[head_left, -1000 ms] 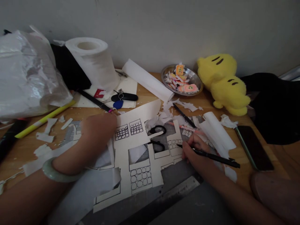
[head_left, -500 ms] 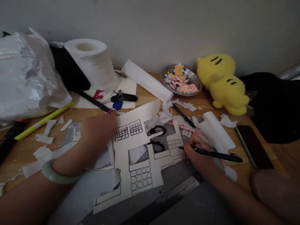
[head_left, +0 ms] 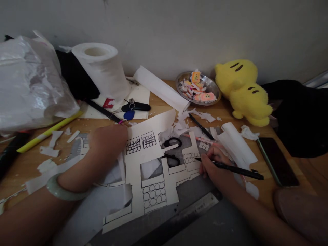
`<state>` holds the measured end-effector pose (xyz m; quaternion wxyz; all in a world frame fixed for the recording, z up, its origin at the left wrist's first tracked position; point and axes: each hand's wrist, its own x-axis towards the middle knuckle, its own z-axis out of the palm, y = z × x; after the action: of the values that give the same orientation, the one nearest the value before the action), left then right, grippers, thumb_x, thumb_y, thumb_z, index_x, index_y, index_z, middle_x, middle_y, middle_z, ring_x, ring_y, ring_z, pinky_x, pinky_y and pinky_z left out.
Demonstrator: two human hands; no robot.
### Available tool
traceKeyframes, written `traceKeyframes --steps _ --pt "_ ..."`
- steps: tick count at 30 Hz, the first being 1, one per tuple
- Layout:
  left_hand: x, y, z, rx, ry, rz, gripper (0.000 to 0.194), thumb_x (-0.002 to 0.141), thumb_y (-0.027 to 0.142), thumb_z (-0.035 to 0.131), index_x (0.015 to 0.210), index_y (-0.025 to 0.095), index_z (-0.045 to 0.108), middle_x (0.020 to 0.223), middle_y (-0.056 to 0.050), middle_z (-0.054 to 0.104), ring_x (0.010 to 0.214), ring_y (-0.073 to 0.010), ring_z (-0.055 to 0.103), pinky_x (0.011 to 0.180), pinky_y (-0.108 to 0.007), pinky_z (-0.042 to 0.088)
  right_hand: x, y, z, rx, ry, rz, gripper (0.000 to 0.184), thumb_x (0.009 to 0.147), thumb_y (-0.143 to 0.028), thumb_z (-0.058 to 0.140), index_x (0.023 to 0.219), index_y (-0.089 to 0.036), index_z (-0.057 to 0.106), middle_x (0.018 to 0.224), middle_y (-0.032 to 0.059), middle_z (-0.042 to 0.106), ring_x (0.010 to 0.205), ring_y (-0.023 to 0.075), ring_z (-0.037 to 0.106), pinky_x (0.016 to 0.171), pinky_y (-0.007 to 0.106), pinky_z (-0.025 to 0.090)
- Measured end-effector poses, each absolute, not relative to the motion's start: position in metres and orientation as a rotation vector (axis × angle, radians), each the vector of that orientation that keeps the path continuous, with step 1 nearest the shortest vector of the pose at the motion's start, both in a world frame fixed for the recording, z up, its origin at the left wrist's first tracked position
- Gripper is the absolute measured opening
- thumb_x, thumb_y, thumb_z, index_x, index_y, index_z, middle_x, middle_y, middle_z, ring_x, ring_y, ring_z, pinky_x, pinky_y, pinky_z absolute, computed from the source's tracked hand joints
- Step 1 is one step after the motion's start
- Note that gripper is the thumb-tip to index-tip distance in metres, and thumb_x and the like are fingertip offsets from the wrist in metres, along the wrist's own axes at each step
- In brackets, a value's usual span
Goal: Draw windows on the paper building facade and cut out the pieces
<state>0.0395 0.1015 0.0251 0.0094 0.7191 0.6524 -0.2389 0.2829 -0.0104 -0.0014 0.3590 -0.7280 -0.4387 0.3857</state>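
Observation:
A cream paper sheet with drawn grids of circles and cut-out windows lies on a wooden desk. My left hand presses down on its left part, fingers curled under and hidden; a pale green bangle is on that wrist. My right hand is closed on a black pen, its tip touching the sheet's right edge near a small circle grid. Black scissors lie on the sheet between the hands.
A toilet roll, crumpled plastic bag, yellow marker, keys with a blue tag, a metal dish of scraps, a yellow plush, a dark phone, a metal ruler and paper scraps surround the sheet.
The pen in my right hand has shifted slightly at the sheet's right edge. My left hand stays in place.

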Motion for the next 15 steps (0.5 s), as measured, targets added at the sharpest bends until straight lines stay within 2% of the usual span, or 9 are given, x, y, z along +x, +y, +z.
traceKeyframes --steps 7,15 --pt "0.0368 0.1047 0.0221 2.193 2.047 -0.736 0.032 0.085 0.008 0.033 0.098 0.009 0.062 0.095 -0.016 0.067 0.088 -0.0323 0.063 0.065 -0.038 0.049 0.2891 -0.0097 0.0001 -1.898 -1.103 0.952 0.021 0.075 -0.022 0.05 0.061 -0.023 0.034 0.045 -0.0061 0.058 0.041 0.0119 0.052 0.043 0.021 0.041" --pt "0.0371 0.1046 0.0221 2.185 2.039 -0.756 0.033 0.084 0.007 0.033 0.098 0.008 0.063 0.096 -0.016 0.067 0.091 -0.0336 0.062 0.067 -0.039 0.049 0.2869 -0.0067 0.0037 -1.965 -1.164 0.928 0.023 0.075 -0.024 0.05 0.06 -0.024 0.033 0.045 -0.0068 0.054 0.041 0.0121 0.05 0.043 0.022 0.04"
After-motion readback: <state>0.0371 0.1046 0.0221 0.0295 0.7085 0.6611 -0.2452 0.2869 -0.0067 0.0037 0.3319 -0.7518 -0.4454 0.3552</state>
